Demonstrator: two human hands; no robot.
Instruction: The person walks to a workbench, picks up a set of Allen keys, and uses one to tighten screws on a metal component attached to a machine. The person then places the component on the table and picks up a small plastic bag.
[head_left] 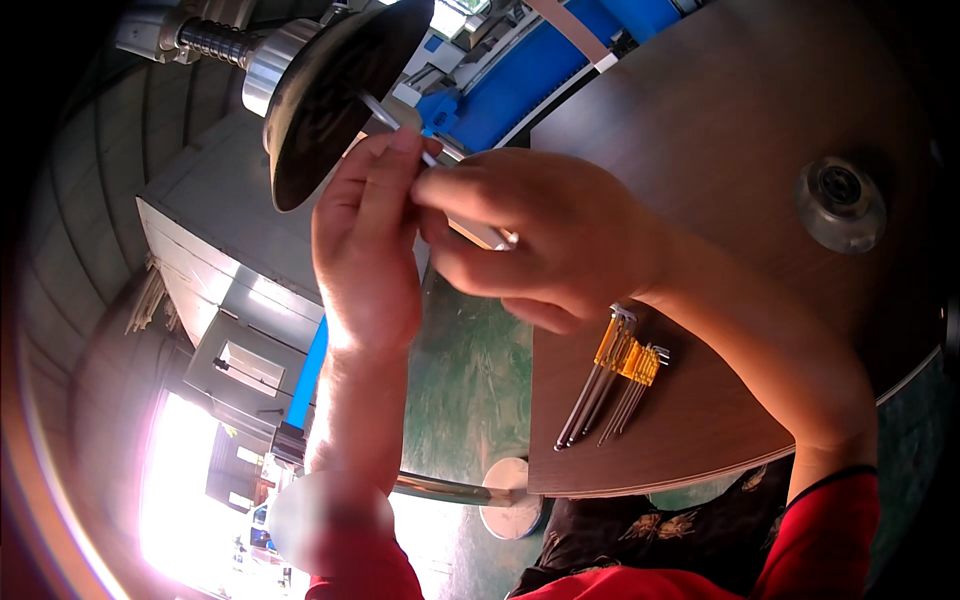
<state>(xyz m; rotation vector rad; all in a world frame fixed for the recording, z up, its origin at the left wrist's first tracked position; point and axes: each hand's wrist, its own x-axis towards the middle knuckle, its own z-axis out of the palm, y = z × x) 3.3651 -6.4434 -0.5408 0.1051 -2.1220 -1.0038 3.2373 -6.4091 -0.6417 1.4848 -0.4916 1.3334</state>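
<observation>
left hand (365,250) – frame centre, fingers pinched on thin metal rod (385,115) to steady it | right hand (530,230) – fingers closed on rod's near end | rod tip meets dark disc (335,95), upper left | hex key sets (615,375) – on brown table (720,120), lower right

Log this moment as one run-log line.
left hand: pinching hex key | right hand: gripping it | key at black disc

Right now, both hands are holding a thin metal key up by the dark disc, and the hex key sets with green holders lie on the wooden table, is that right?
Not quite: the holders on the hex key sets are yellow-orange, not green, as the head view shows. Both hands, left and right, do hold the thin metal key by the dark disc.
</observation>
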